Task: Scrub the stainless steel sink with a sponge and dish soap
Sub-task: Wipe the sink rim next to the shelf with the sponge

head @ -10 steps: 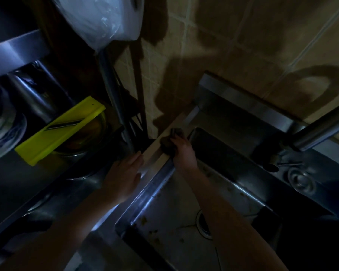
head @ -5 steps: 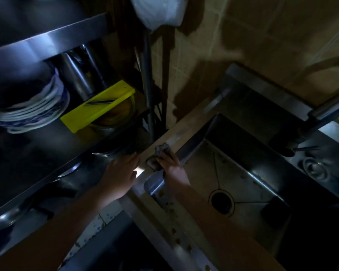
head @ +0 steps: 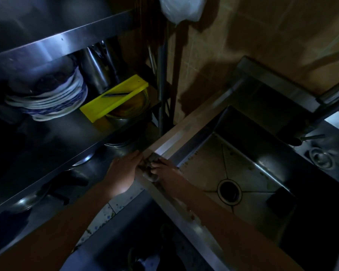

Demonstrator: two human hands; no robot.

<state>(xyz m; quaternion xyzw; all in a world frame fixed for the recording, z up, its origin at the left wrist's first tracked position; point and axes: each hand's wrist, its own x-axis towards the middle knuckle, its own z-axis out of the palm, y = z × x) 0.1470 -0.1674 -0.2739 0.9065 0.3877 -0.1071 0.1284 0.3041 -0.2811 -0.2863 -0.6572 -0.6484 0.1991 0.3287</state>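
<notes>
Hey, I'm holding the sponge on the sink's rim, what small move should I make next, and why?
Probably draw the sponge along the sink rim toward yourself. Your right hand grips it on the rim, the left hand rests beside it, and brown specks dot the rim nearer you.

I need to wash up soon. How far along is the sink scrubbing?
Nothing looks finished: no foam shows. In hand: the right hand holds the sponge on the sink's left rim, the left hand resting beside it. Left: brown spots on the front rim and the basin floor.
</notes>
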